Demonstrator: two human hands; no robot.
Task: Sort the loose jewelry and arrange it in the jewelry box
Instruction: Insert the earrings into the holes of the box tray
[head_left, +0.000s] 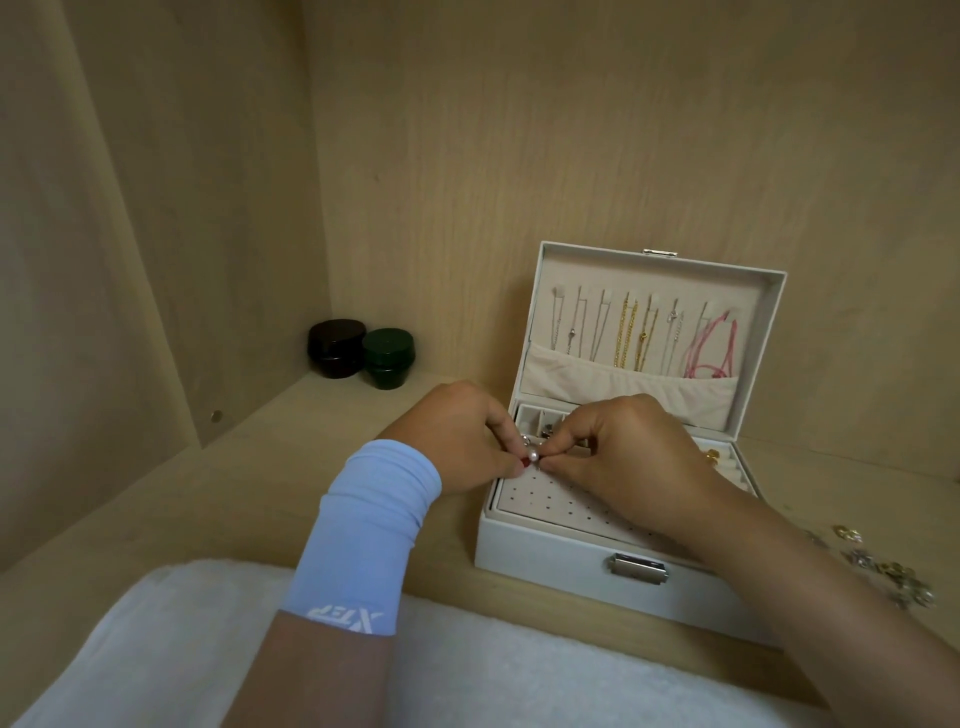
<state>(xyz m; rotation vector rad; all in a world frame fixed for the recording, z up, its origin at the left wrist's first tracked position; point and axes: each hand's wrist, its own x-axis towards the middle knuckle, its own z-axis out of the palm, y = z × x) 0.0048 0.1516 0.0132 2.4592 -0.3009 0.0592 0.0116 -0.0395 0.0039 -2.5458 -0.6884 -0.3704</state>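
Pearl earring (534, 457) between left hand (457, 441), right hand (623, 447), near jewelry box (545, 564) rim

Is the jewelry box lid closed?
No, the jewelry box lid stands open, with necklaces hanging on its inner face.

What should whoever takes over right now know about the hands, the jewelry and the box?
Left hand and right hand both pinch a pearl earring over the holed pad.
Jewelry box stands open; necklaces already hang in its lid.
Left to do: seat this earring, then sort the loose pile on the shelf right of the box.
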